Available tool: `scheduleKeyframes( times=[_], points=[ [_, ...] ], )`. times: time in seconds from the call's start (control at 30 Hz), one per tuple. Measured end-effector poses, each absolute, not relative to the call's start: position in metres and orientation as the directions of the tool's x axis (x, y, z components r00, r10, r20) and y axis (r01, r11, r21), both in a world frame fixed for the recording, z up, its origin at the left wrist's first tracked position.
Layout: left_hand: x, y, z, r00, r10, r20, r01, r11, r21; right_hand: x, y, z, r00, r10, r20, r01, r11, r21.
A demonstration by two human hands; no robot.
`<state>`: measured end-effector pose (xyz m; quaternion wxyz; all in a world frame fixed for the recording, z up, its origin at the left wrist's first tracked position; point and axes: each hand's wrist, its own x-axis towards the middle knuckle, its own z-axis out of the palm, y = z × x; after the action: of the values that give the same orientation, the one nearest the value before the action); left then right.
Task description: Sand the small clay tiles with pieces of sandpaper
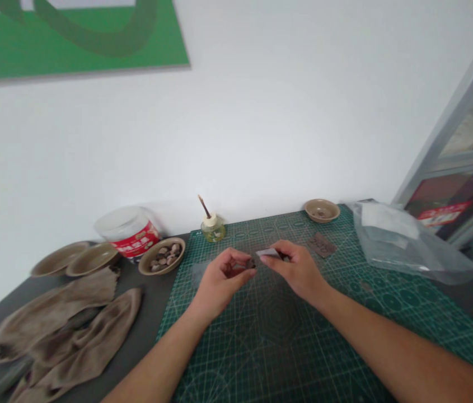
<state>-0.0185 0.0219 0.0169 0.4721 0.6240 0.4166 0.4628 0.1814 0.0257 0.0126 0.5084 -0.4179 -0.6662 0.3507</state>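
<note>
The left hand [223,278] has its fingers [240,259] curled closed around a small dark brown piece [251,263], rough-looking and too small to make out clearly. The right hand [297,271] pinches a folded pale grey strip [267,253] just beside it, its fingers also closed. Both hands are held above the middle of the green cutting mat [278,330], with a flat brown piece [322,244] lying to their right and a bowl of small brown pebbles [161,256] to their left.
</note>
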Motion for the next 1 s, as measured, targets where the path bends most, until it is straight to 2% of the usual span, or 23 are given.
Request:
scheduleKeyframes(
  times=[0.13,0.3,0.6,1.0],
  points=[
    [-0.0183,0.0208,0.0166,0.258,0.949,0.180,0.099,-0.211,0.972,0.1797,0.0224,0.0133,-0.237,0.818,0.524,0.273,0.574,-0.772],
    [-0.0190,0.0205,0.0173,0.249,0.949,0.194,0.135,-0.232,0.963,0.1809,0.0229,0.0121,-0.298,0.764,0.572,0.277,0.643,-0.714],
    [-0.0214,0.0204,0.0206,0.281,0.936,0.212,0.240,-0.283,0.929,0.1818,0.0200,0.0138,-0.338,0.755,0.562,0.335,0.655,-0.678],
    [-0.0216,0.0209,0.0185,0.281,0.929,0.241,0.260,-0.316,0.912,0.1817,0.0191,0.0145,-0.343,0.755,0.559,0.334,0.654,-0.679]
  ],
)
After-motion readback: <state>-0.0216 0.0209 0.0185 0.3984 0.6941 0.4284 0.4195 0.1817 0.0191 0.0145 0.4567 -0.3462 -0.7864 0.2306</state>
